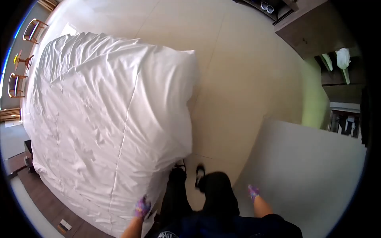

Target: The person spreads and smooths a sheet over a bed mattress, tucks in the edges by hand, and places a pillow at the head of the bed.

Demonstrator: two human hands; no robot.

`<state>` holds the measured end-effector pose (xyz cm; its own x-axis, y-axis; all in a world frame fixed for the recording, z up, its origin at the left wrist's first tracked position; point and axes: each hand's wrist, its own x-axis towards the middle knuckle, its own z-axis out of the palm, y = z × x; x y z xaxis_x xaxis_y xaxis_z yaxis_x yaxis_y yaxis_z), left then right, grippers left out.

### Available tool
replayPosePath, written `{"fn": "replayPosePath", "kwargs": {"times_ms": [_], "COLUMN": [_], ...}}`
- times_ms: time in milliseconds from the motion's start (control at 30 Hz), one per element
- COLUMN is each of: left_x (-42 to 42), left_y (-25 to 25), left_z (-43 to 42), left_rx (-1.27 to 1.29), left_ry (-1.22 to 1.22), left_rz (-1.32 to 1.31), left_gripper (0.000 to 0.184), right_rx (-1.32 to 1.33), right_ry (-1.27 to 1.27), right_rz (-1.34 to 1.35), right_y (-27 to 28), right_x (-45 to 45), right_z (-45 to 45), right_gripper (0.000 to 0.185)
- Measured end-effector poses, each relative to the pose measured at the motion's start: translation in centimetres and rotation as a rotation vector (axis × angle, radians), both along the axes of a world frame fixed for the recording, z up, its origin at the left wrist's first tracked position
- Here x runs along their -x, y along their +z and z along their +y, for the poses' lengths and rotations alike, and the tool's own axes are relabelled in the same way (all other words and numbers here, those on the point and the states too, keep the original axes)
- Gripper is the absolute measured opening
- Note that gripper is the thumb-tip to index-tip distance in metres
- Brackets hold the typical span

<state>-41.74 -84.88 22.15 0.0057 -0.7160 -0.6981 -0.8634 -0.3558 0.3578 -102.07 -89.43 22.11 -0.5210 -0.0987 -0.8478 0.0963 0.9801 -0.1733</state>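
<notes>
- White sheet point(91, 115) is covering a bed hidden beneath it, lying to the person's left, its side draping down beside the legs point(176, 194).
- Left hand point(142, 207), in a patterned glove, is hanging over the sheet's near edge; whether it is touching or gripping the cloth, I cannot tell.
- Right hand point(254, 192), also gloved, is hanging well apart from the left, in front of a grey panel point(309, 166); nothing is showing in it, but its fingers are appearing too small to judge.
- Judging by the many folds, easing the cloth outward from its hem with both hands spread would be working better than pushing creases around the middle.
- One shoe point(181, 166) is standing close to the hem, so treading on it is looking like a risk.
- Pale floor point(238, 71) is stretching beyond; two chairs point(35, 31) are standing far left, and a brown cabinet point(313, 33) is filling the upper right.
</notes>
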Motion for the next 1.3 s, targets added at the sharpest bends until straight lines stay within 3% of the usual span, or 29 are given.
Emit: {"fn": "replayPosePath", "kwargs": {"times_ms": [100, 200, 267, 333, 400, 433, 467, 600, 633, 767, 867, 900, 1000, 1067, 1167, 1300], "left_x": [7.1, 14.3, 16.7, 19.2, 21.0, 22.4, 23.5, 27.5, 27.8, 26.0, 21.6, 20.1, 14.8, 11.3, 6.5, 4.1], "left_y": [5.4, 11.3, 10.4, 11.1, 9.9, 10.6, 11.0, 13.9, 12.6, 12.3, 20.5, 21.1, 23.3, 24.6, 21.3, 18.7], "left_z": [-18.3, -33.7, -37.1, -39.9, -39.1, -40.2, -41.1, -47.7, -49.9, -65.8, -83.2, -87.5, -100.7, -107.6, -113.9, -113.9], "left_rx": [0.034, 0.107, 0.092, -0.161, -0.326, -0.325, -0.409, -0.337, -0.321, -0.065, 0.228, 0.419, 0.631, 0.576, 0.523, 0.374], "left_ry": [0.121, 0.283, 0.330, 0.326, 0.425, 0.309, 0.345, 0.628, 0.652, 0.696, 0.847, 0.775, 0.644, 0.688, 0.916, 1.207], "left_rz": [0.099, 0.174, 0.083, -0.055, 0.034, 0.010, 0.104, 0.214, 0.182, 0.135, 0.295, 0.333, 0.345, 0.314, 0.222, 0.203], "left_gripper": [0.039, 0.039, 0.040, 0.043, 0.049, 0.049, 0.050, 0.052, 0.054, 0.056, 0.048, 0.044, 0.036, 0.034, 0.036, 0.035], "right_rx": [-0.059, -0.016, 0.092, 0.210, 0.388, 0.496, 0.603, 0.784, 0.736, 0.594, 0.494, 0.465, 0.374, 0.318, 0.270, 0.320], "right_ry": [-0.118, -0.149, -0.102, -0.054, 0.016, 0.059, 0.101, 0.345, 0.379, 0.455, 0.513, 0.521, 0.555, 0.588, 0.676, 0.818], "right_rz": [0.062, 0.079, 0.075, 0.077, 0.086, 0.082, 0.071, 0.069, -0.045, 0.037, 0.024, 0.019, 0.018, 0.007, -0.007, 0.000], "right_y": [5.8, 7.7, 6.2, 5.7, 6.4, 7.3, 8.0, 9.5, 5.6, 10.2, 12.7, 13.0, 12.8, 12.1, 11.2, 13.0], "right_x": [3.5, 8.5, 13.6, 18.0, 21.5, 22.6, 23.5, 25.6, 29.2, 21.3, 15.9, 14.4, 10.1, 7.2, 2.4, -8.6], "right_z": [-1.5, -8.2, -17.0, -27.4, -39.7, -46.4, -52.6, -75.7, -79.7, -93.3, -101.1, -103.1, -109.8, -114.9, -124.5, -141.7], "right_gripper": [0.015, 0.015, 0.016, 0.016, 0.016, 0.016, 0.016, 0.008, 0.016, 0.018, 0.020, 0.021, 0.023, 0.025, 0.028, 0.033]}}
